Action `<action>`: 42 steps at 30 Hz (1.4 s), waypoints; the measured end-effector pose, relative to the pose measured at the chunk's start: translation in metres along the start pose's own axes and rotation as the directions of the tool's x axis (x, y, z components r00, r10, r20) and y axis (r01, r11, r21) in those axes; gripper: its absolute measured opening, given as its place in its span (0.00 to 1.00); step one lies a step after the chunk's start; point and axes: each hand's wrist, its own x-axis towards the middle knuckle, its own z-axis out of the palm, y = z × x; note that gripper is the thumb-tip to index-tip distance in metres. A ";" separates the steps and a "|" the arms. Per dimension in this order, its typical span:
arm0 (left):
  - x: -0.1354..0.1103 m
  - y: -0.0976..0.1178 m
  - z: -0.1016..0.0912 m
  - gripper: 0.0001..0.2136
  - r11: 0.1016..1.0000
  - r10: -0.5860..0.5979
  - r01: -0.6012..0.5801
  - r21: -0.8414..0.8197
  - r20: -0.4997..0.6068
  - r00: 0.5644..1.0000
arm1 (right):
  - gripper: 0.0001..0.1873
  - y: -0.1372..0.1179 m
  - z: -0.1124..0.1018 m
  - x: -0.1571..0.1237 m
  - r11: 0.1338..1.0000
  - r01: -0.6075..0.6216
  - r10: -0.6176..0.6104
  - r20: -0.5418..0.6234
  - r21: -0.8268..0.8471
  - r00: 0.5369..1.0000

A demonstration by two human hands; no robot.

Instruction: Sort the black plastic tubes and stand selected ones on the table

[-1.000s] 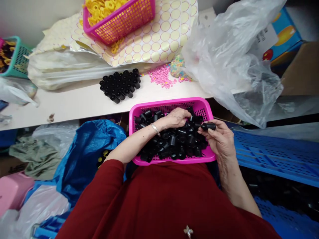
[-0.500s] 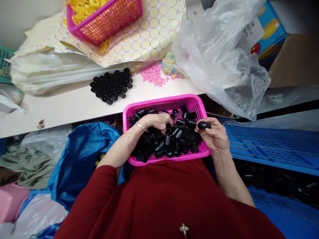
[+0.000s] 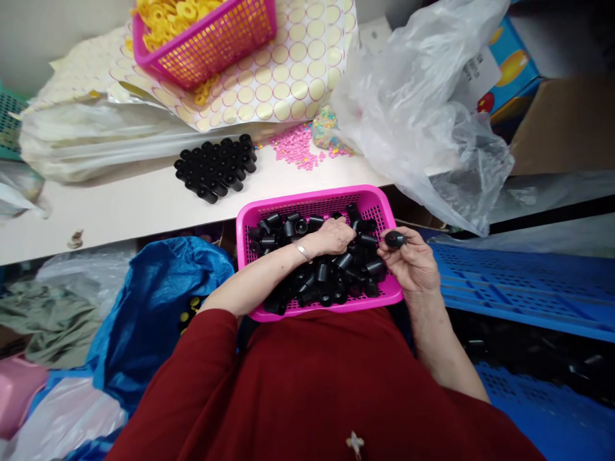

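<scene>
A pink plastic basket [image 3: 244,256] full of loose black plastic cylinders [image 3: 323,273] rests against my front, below the table edge. My left hand [image 3: 336,235], with a bracelet at the wrist, is over the right half of the heap, its fingers curled downward. What its fingertips grip, if anything, is hidden. At the basket's right rim my right hand [image 3: 414,259] pinches one black plastic cylinder [image 3: 394,239] between thumb and fingers, its round end turned toward me.
On the table, a block of upright black cylinders [image 3: 216,168] stands beside scattered pink beads [image 3: 298,147]. Behind are a pink basket of yellow rings [image 3: 206,54] and a sticker sheet [image 3: 288,77]. Clear plastic bags [image 3: 423,96] hang at right; a blue sack [image 3: 139,320] lies left.
My left hand has moved rightward across the heap, toward my right hand. The cylinder in my right hand has turned, showing more of its round end.
</scene>
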 end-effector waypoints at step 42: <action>-0.043 0.003 -0.004 0.31 -0.179 -0.232 -0.225 -0.958 -0.181 0.956 | 0.19 -0.007 0.043 0.011 0.750 0.525 -0.497 0.180 -0.403 0.849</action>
